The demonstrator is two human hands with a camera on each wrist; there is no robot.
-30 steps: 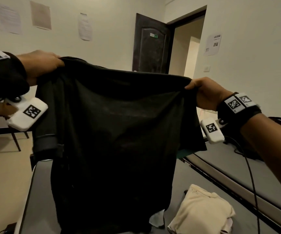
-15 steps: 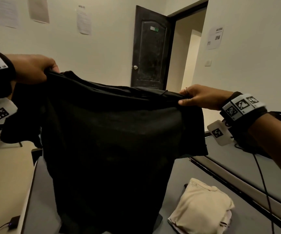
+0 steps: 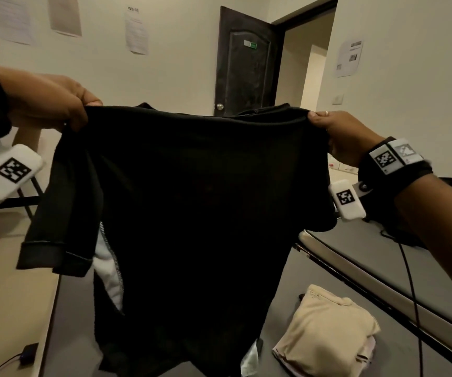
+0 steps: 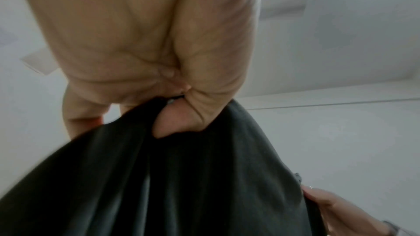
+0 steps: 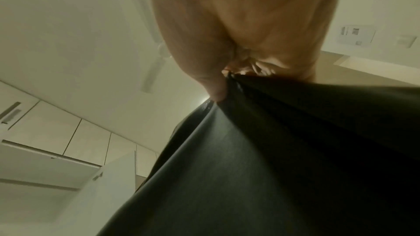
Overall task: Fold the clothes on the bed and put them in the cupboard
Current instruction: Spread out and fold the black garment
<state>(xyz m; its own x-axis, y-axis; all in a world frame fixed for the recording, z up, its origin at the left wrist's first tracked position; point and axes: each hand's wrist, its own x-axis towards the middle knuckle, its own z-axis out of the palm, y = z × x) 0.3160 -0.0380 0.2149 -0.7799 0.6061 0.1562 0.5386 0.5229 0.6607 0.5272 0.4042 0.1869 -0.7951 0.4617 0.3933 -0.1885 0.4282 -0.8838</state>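
A black T-shirt hangs spread out in the air over the grey bed. My left hand grips its left shoulder, thumb pressed on the cloth. At the other shoulder my right hand pinches the fabric. The left sleeve droops down, and a white lining shows at the side seam. A folded beige garment lies on the bed at the lower right. Cupboard doors appear in the right wrist view.
A dark door stands open at the back, with papers on the walls. A black cable runs from my right wrist over the bed. A chair stands on the left, and a small black device lies on the floor.
Both hands keep their grip. The shirt's top edge dropped, then levelled out and pulled taut between the hands. The left sleeve now hangs free.
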